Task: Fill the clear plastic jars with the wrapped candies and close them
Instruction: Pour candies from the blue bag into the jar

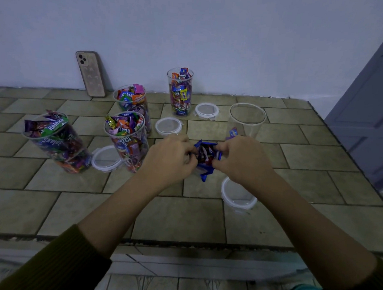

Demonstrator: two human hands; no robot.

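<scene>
"Relaxa" is printed on a green wrapper (54,125) atop the leftmost jar (74,158), "Relax" on a blue wrapper (127,95) in the rear jar (143,111), and "Relaxa" upside down on a wrapper (123,130) in the middle jar (132,155).

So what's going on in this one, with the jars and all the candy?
A person holds a small blue candy bag above the tiled counter. The left hand and the right hand grip its open top from either side. Four clear plastic jars stand packed with wrapped candies, all uncovered. A fifth clear jar, behind the right hand, looks nearly empty. Four round clear lids lie on the counter, none fitted.
</scene>
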